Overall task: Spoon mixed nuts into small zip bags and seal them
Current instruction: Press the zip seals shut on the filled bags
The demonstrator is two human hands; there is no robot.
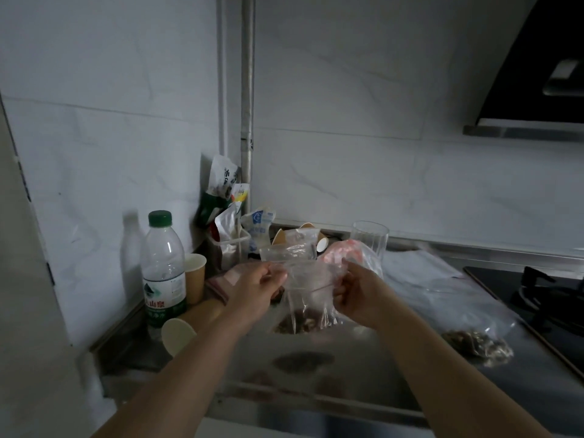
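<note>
Forearms, hands, zip bag [305, 298] — sealing step

Bag top pinched by left hand [257, 287] and right hand [355, 297] (nuts [297, 324] at bottom); strip best pressed end to end, air expelled.

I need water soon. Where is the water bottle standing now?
In the head view the water bottle stands upright at the counter's left side, beside a brown paper cup, left of the left hand.
</note>
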